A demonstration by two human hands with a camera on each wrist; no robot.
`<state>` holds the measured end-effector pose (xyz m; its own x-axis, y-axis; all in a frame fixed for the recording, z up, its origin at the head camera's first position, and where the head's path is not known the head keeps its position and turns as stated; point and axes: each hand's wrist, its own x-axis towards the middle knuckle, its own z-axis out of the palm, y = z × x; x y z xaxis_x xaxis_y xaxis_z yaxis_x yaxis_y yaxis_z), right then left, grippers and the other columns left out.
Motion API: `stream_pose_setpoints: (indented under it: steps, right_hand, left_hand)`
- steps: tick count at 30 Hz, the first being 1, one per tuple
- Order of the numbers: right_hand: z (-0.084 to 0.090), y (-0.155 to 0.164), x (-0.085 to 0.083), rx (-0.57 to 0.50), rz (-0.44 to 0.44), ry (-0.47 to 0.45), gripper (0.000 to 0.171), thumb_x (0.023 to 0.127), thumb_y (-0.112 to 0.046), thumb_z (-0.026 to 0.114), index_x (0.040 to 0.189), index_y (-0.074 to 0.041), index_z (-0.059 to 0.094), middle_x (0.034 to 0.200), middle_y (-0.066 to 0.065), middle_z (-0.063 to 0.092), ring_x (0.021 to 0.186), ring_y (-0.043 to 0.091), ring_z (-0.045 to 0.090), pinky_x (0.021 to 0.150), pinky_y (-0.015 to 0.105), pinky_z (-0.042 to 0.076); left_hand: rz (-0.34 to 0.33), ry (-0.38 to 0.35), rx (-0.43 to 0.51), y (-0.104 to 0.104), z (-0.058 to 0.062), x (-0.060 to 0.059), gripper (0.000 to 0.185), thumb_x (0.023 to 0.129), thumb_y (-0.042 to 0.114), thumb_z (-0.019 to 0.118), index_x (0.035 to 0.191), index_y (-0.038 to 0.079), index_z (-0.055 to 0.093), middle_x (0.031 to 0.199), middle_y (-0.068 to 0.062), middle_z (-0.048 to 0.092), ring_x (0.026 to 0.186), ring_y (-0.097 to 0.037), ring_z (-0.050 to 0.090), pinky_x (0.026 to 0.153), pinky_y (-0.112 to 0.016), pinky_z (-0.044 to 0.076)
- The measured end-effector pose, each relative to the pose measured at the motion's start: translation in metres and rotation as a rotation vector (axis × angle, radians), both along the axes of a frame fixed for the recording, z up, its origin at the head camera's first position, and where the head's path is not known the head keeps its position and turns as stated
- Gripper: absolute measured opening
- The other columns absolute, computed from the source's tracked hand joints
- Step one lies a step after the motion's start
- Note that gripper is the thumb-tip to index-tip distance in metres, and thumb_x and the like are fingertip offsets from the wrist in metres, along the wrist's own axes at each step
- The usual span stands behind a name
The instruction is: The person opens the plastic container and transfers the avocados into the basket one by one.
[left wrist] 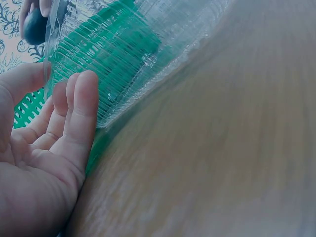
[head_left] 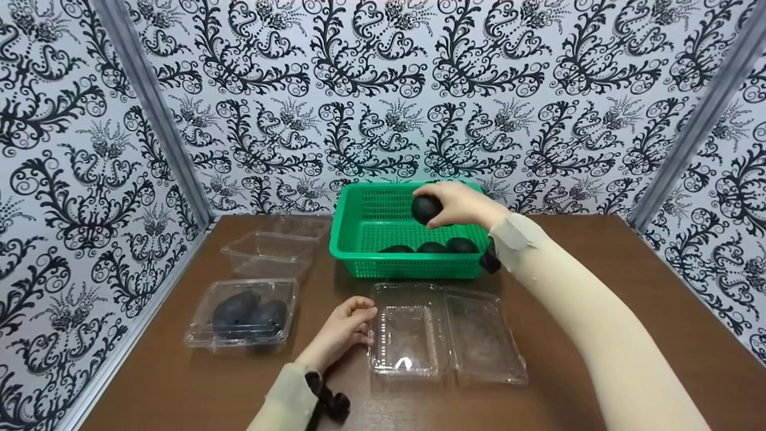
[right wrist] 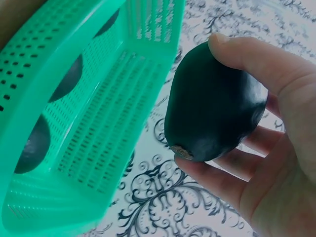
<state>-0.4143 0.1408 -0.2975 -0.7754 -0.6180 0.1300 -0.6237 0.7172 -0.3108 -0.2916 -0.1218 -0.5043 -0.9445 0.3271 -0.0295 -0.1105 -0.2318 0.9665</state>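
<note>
The right hand (head_left: pixel 464 203) holds a dark avocado (head_left: pixel 426 209) above the green basket (head_left: pixel 359 239) at the far middle of the brown table (head_left: pixel 598 287), fingers and thumb curled round the fruit. Three more avocados (head_left: pixel 432 246) lie in the basket. The left hand (head_left: pixel 341 332) rests at the left edge of the open clear clamshell (head_left: pixel 446 335) near the person, fingers together, lightly curled, touching its wall. At near left sits a closed clamshell (head_left: pixel 242 314) with dark fruit inside; beyond it stands an empty clear container (head_left: pixel 269 251).
</note>
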Motion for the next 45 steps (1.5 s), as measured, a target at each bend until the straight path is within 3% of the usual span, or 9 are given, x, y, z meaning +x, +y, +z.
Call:
stream_pose_setpoints:
  steps: [10, 22, 34, 45]
  right_hand:
    - [-0.015, 0.009, -0.022, 0.001, -0.06, -0.03, 0.069, 0.074, -0.015, 0.08, 0.137, -0.012, 0.053, 0.131, 0.013, 0.057, 0.107, 0.032, 0.056, 0.089, 0.048, 0.049]
    - [-0.055, 0.026, -0.038, -0.016, -0.136, -0.063, 0.072, 0.074, -0.014, 0.079, 0.139, -0.004, 0.049, 0.134, 0.02, 0.053, 0.11, 0.037, 0.055, 0.09, 0.052, 0.048]
    - [-0.075, 0.019, -0.041, 0.044, -0.162, -0.06, 0.069, 0.081, -0.02, 0.074, 0.143, -0.008, 0.046, 0.131, 0.024, 0.052, 0.113, 0.039, 0.052, 0.092, 0.053, 0.046]
    - [-0.082, 0.015, -0.042, 0.077, -0.144, -0.068, 0.063, 0.087, -0.021, 0.07, 0.145, -0.014, 0.045, 0.129, 0.024, 0.052, 0.11, 0.038, 0.051, 0.089, 0.053, 0.046]
  left_hand:
    - [-0.011, 0.01, -0.007, 0.003, 0.001, -0.002, 0.03, 0.094, 0.012, 0.061, 0.114, -0.004, 0.047, 0.091, -0.006, 0.051, 0.061, -0.015, 0.056, 0.056, -0.026, 0.054]
    - [-0.009, -0.017, 0.006, 0.009, -0.006, 0.005, 0.034, 0.094, 0.012, 0.062, 0.117, -0.008, 0.046, 0.085, -0.006, 0.051, 0.06, -0.015, 0.057, 0.055, -0.026, 0.054]
    - [-0.002, -0.005, 0.005, 0.005, -0.002, 0.001, 0.028, 0.093, 0.011, 0.061, 0.113, -0.004, 0.049, 0.086, -0.006, 0.052, 0.06, -0.015, 0.056, 0.055, -0.026, 0.054]
    - [-0.006, 0.004, 0.001, 0.0, -0.001, 0.0, 0.028, 0.094, 0.012, 0.062, 0.114, -0.003, 0.048, 0.084, -0.006, 0.054, 0.06, -0.015, 0.057, 0.056, -0.027, 0.055]
